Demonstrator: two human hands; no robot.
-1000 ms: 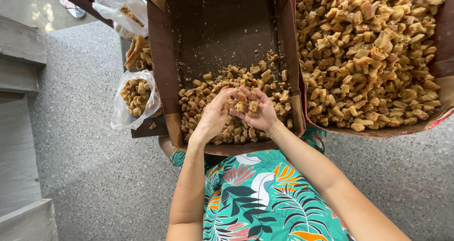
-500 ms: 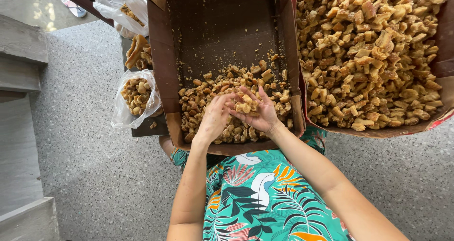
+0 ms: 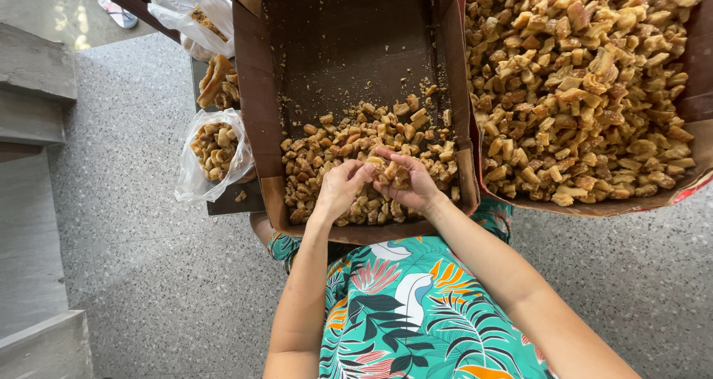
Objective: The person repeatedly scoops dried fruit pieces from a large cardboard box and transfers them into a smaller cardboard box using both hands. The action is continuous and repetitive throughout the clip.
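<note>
Both of my hands are inside a brown cardboard box (image 3: 252, 89) that rests against my lap. Its near end holds a layer of golden-brown fried crunchy pieces (image 3: 327, 145). My right hand (image 3: 405, 182) is cupped palm up and holds a small heap of these pieces. My left hand (image 3: 340, 189) is pressed against that heap, fingers curled on the pieces. The far half of the box shows bare cardboard with crumbs.
A second cardboard box (image 3: 694, 104) on the right is heaped with the same fried pieces (image 3: 579, 82). To the left, clear plastic bags (image 3: 212, 152) with pieces sit on a dark low stand. Speckled floor and grey concrete steps (image 3: 33, 89) lie at the left.
My hands stay together over the near end of the box. The heap in my right hand has shifted slightly as the left hand's fingers press against it.
</note>
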